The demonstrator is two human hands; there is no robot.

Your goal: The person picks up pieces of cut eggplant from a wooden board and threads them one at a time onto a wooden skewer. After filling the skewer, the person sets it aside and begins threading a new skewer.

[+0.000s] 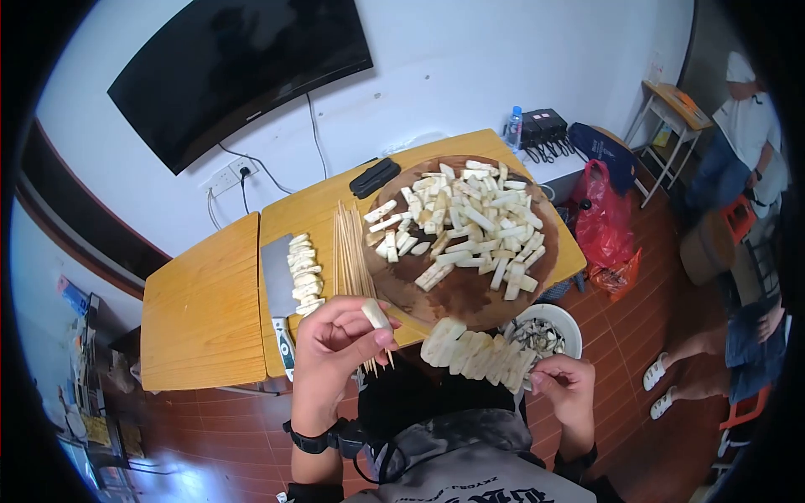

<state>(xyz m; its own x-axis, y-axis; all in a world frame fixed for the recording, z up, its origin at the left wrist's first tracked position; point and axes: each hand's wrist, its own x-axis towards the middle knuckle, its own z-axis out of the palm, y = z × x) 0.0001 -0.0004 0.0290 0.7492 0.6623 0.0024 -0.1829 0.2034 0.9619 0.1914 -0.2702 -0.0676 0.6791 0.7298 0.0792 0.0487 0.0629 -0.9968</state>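
Observation:
My left hand (pixel 342 345) is closed, pinching one pale strip (pixel 376 315) of what looks like peeled eggplant between thumb and fingers. Lower right, my right hand (pixel 567 387) grips the end of a skewer of eggplant pieces (pixel 480 357), several slices side by side in a row. The stick itself is mostly hidden by the slices and fingers. In front of both hands, a round wooden chopping board (pixel 470 303) carries a heap of cut eggplant strips (pixel 478 218). Loose bamboo skewers (pixel 350 251) lie left of the board, just beyond my left hand.
A cleaver (pixel 277 277) lies left of the skewers, beside a finished-looking row of slices (pixel 305 272). A white bucket (pixel 570 329) with dark scraps stands below the board's right edge. A black case (pixel 375 178) sits behind. People are at right, near red bags (pixel 599 214).

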